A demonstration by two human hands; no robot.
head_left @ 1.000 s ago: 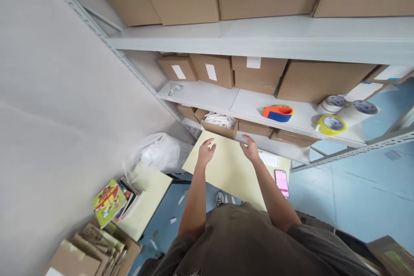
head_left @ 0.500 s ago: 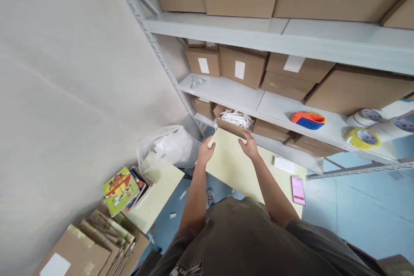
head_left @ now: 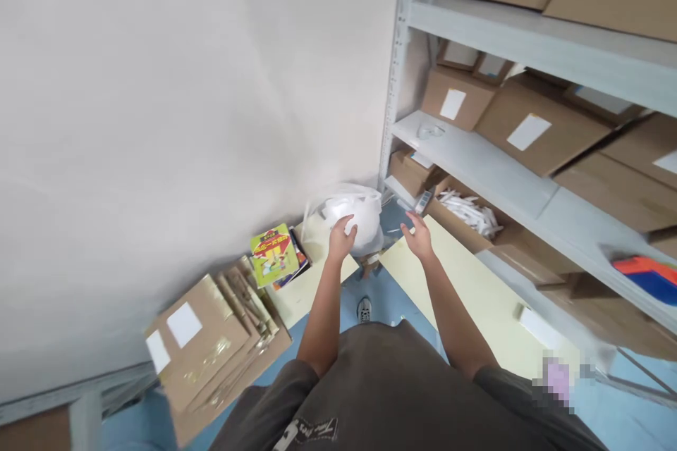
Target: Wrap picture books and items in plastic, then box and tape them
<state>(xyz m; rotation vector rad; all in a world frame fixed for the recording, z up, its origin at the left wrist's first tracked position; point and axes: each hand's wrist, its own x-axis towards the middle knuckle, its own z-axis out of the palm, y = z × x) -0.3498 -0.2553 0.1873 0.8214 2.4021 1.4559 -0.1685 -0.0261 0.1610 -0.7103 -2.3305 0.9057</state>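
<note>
Both my arms reach forward toward the corner by the wall. My left hand (head_left: pixel 341 238) hovers with loosely curled, parted fingers in front of a white plastic bag (head_left: pixel 357 208); I cannot tell if it touches the bag. My right hand (head_left: pixel 419 236) is open with fingers spread above the near end of a pale yellow table (head_left: pixel 476 289). Neither hand holds anything. An open cardboard box of white strips (head_left: pixel 468 211) sits on the low shelf just right of my right hand.
A grey metal shelf rack (head_left: pixel 476 155) on the right carries labelled cardboard boxes (head_left: pixel 458 97) and an orange-blue tape dispenser (head_left: pixel 642 273). A second yellow table (head_left: pixel 312 278) holds colourful books (head_left: pixel 272 254). Flattened cartons (head_left: pixel 211 338) lie on the blue floor at left. A phone (head_left: pixel 555 375) lies on the table.
The view has swung left toward the wall corner. Both hands have left the table by the strip box and now sit near the white bag, still holding nothing.
</note>
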